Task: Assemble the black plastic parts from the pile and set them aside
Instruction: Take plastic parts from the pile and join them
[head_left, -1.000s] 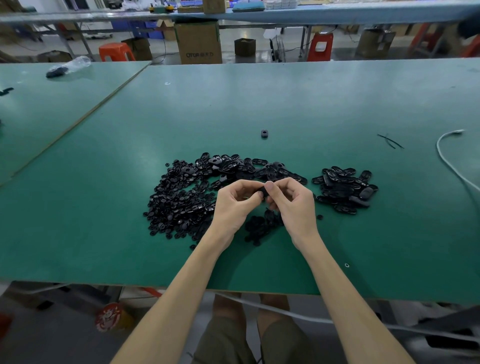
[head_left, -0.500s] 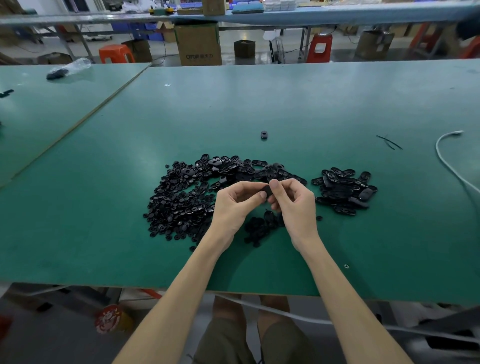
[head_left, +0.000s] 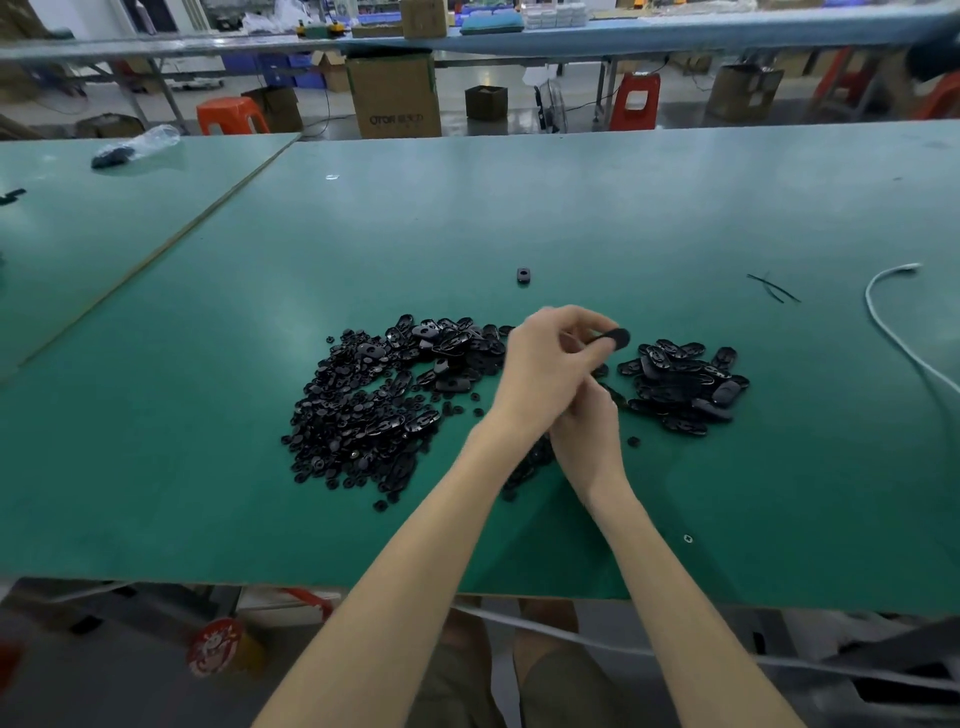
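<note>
Green table (head_left: 519, 208), cardboard box (head_left: 393, 98) behind (contents unseen), carried a big pile (head_left: 374, 405), a smaller pile (head_left: 685, 387) and one stray part (head_left: 523, 275); left hand (head_left: 545, 364) pinched one black part (head_left: 616, 339) near the smaller pile, right hand (head_left: 587, 441) grip hidden.

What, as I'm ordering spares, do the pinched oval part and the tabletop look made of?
Oval part: likely moulded black plastic, semi-gloss; faint highlights show on like pieces in the right pile. Tabletop: green matte sheet, perhaps rubber mat or laminate; soft diffuse glare, pale edge at front.

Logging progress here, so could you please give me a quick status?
Left hand pinches black part near smaller pile. Right hand beneath, grip hidden. Nothing blocking.
</note>
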